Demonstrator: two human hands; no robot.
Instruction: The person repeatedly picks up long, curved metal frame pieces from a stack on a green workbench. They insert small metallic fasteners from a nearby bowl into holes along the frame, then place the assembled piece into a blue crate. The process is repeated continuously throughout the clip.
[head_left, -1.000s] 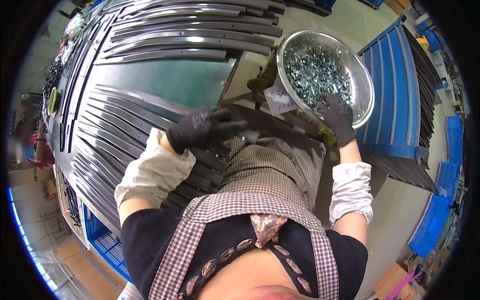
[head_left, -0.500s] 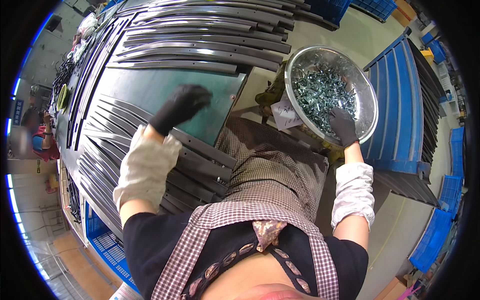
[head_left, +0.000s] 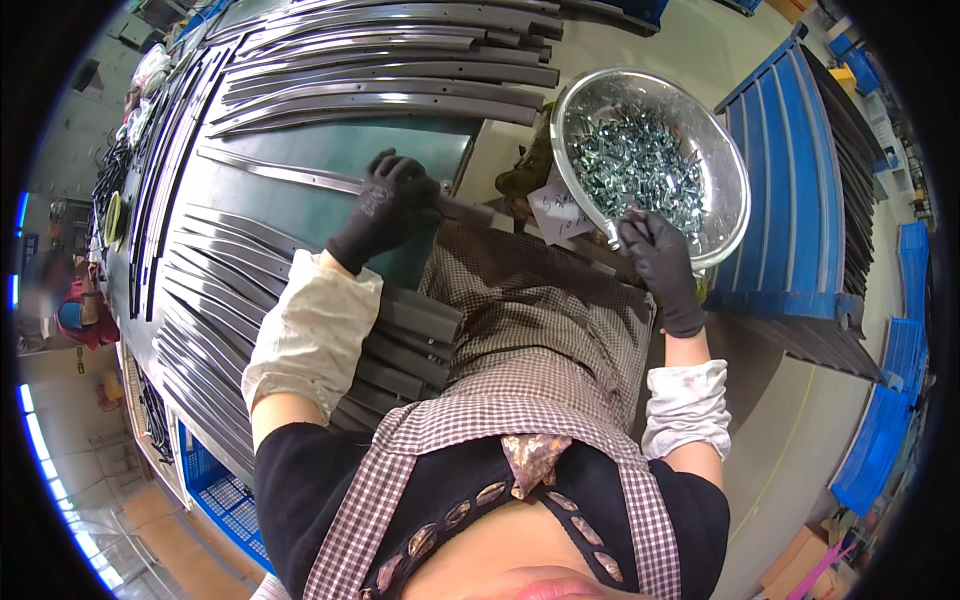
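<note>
My left hand [head_left: 385, 212], in a black glove, is closed on a long dark metal strip [head_left: 290, 173] lying across the green tabletop [head_left: 390, 145]. The strip's near end sticks out past my fingers at the table's right edge. My black-gloved right hand [head_left: 662, 265] is at the near rim of a large steel bowl [head_left: 737, 170]. Its fingertips are pinched together on what looks like a small shiny metal piece, mostly hidden by the glove. Many similar small metal pieces [head_left: 640, 150] fill the bowl.
Further dark strips lie in rows at the table's far side [head_left: 400, 75] and near side [head_left: 220, 300]. A handwritten paper tag [head_left: 560, 210] hangs beside the bowl. A blue metal bin [head_left: 780, 180] stands to the right, a blue crate [head_left: 225, 500] at lower left. Another person [head_left: 85, 310] is at far left.
My left hand has come down onto a strip, which now lies across the middle of the green tabletop. My right hand has drawn back from among the metal pieces to the bowl's near rim.
</note>
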